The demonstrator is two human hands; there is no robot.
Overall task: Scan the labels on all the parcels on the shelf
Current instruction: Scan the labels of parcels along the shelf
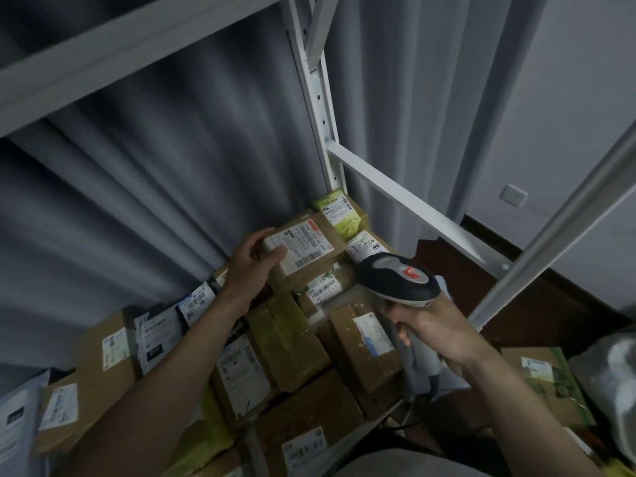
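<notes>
- Left hand [253, 261] grips a brown cardboard parcel [306, 249] at its left end — white label [304, 247] facing up.
- Right hand [435, 333] clasps a barcode scanner [395, 278] beside it.

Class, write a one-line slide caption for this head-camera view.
Left hand tilts a brown cardboard parcel while right hand aims a grey handheld barcode scanner.

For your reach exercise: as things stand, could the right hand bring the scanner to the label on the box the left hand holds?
Probably yes. The right hand holds the scanner just beside the box, with nothing between; the left hand covers only the label's left edge.
</notes>
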